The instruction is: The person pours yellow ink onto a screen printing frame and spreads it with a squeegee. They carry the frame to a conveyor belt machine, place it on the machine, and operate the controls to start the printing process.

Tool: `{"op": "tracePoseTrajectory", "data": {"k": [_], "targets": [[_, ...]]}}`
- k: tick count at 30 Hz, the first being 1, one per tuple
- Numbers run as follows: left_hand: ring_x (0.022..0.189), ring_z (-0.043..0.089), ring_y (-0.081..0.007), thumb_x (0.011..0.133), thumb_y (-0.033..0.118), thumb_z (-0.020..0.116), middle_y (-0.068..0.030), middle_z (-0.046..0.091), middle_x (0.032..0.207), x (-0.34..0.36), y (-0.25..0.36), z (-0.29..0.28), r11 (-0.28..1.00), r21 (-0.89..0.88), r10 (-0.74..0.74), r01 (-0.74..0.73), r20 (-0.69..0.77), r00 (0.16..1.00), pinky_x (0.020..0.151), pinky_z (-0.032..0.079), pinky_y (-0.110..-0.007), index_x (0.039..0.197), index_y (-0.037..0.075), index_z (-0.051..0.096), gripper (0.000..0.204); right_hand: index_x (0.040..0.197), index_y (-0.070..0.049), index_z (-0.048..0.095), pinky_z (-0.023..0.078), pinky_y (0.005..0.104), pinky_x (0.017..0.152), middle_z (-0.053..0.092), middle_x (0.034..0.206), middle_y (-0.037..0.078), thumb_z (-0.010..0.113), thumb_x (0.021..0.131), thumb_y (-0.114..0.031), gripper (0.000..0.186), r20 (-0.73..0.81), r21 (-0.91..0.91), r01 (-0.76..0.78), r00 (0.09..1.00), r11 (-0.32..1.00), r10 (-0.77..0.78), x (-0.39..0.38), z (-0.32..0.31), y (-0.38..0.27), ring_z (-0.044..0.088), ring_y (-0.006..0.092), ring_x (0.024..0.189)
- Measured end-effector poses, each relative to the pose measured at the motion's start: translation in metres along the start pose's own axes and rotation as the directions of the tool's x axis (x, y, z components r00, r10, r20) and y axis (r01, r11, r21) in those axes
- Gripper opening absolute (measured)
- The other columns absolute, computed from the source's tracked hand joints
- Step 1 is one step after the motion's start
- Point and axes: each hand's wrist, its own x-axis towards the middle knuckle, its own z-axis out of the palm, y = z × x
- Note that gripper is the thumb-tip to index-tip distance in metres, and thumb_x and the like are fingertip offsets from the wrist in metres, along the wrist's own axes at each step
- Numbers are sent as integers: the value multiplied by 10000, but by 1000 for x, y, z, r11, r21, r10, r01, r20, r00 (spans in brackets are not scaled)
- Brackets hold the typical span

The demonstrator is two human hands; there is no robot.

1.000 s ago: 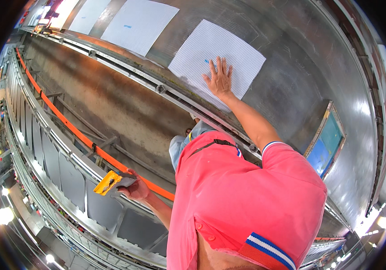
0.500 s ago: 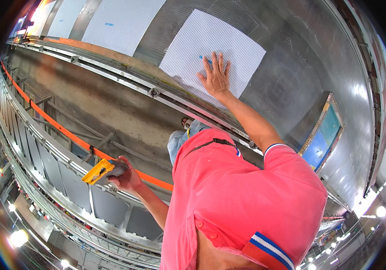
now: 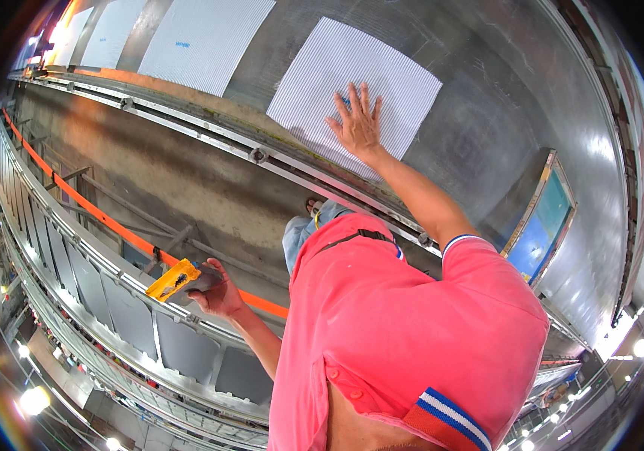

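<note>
My right hand (image 3: 358, 126) lies flat with spread fingers on a white-and-grey striped fabric piece (image 3: 405, 83). The fabric rests on a long grey metal table (image 3: 480, 68). A small blue print on it is partly covered by my fingers. Off to the left, my left hand (image 3: 222, 292) grips a yellow-and-grey tool (image 3: 173, 280). Its wide yellow end is stained dark and looks like a squeegee. This tool is held in the air, above the aisle edge and apart from the fabric.
More striped pieces (image 3: 205, 41) with small blue prints lie farther left along the table. A wood-edged printing screen frame (image 3: 544, 214) leans or lies at the right. A metal rail (image 3: 187, 124) edges the table. Behind the aisle runs an orange strip (image 3: 104, 218) beside another rack of grey panels.
My left hand and the yellow-and-grey tool have shifted slightly right. My right hand has slid a little left and up across the fabric, now covering more of the blue print.
</note>
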Motion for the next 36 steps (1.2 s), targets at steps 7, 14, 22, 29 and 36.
{"op": "tracePoseTrajectory", "data": {"k": [7, 14, 22, 29, 36], "targets": [[1085, 561, -300, 742, 193, 785, -52, 621, 1214, -3, 5, -14, 1000, -14, -10, 11, 41, 999, 1050, 360, -520, 1194, 96, 593, 501, 1372, -129, 471, 98, 670, 1093, 259, 1511, 180, 526, 913, -493, 589, -13, -20, -42, 999, 999, 41, -24, -8, 8, 106, 404, 1430], [1093, 556, -293, 734, 168, 790, -65, 621, 1201, -3, 9, -17, 997, -67, -26, 34, 108, 994, 1033, 380, -533, 1165, 79, 605, 477, 1244, -67, 535, 251, 619, 1050, 407, 1400, 195, 585, 894, -380, 473, -203, -47, -140, 971, 989, 128, -67, -37, 22, 305, 389, 1348], [1188, 517, -259, 815, 186, 722, -86, 568, 1286, -18, 5, -53, 973, 55, -227, 223, 381, 896, 1095, 321, -522, 1162, 92, 616, 375, 667, -71, 544, 408, 259, 505, 517, 612, 19, 514, 943, -301, 360, 111, 969, -150, 973, 194, 201, -188, -142, 52, 501, 98, 558], [1184, 515, -255, 869, 258, 667, -76, 552, 1312, -56, -63, -46, 859, 250, -511, 446, 414, 753, 1077, 343, -521, 1205, 65, 583, 397, 879, -73, 641, 501, 423, 689, 651, 997, 99, 613, 884, -398, 326, 105, 404, -374, 926, 835, 364, -359, -165, 20, 631, 239, 889], [1176, 511, -309, 796, 252, 731, -104, 555, 1300, -129, -129, -51, 764, 361, -644, 535, 372, 669, 1051, 344, -570, 1216, 88, 582, 474, 1378, -150, 467, 96, 708, 1067, 233, 1535, 112, 502, 883, -514, 616, -222, -254, -624, 781, 739, 584, -450, -280, 67, 67, 417, 1431]]}}
